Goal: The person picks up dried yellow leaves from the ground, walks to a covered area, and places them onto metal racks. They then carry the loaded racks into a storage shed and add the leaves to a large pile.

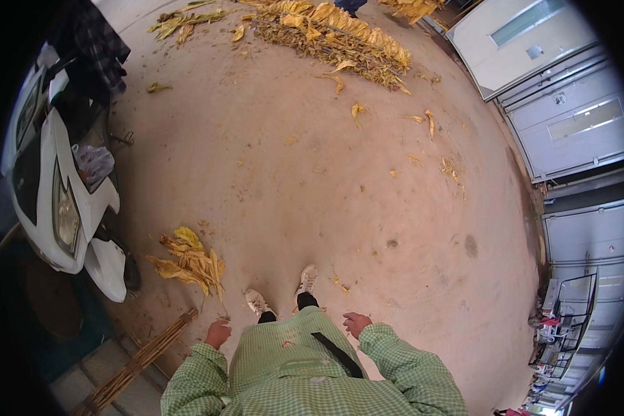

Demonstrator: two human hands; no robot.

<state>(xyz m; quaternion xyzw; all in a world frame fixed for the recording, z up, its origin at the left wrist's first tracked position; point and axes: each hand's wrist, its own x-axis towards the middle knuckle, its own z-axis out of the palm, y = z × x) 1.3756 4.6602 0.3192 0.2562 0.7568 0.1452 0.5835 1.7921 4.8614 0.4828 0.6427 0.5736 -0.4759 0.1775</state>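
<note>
My left hand [218, 333] hangs at my left side, its fingers loosely bent and with nothing visible in it. Nearest to it on the floor are a bunch of dried yellow-brown leaves [193, 261] and a bundle of thin brown sticks [140, 360]. On the other side of my green checked smock [284, 353], my right hand [357, 324] is held away from the body. Its fingers are slightly curled and apart, and they touch nothing. Both of my shoes [308, 279] stand on the dusty floor.
A white motor scooter [62, 201] stands at the left, with a plastic bag [93, 163] and dark checked cloth [93, 52] on it. A long heap of dried leaves [333, 41] lies at the far side. Pale metal doors [568, 132] and a cart [561, 319] line the right.
</note>
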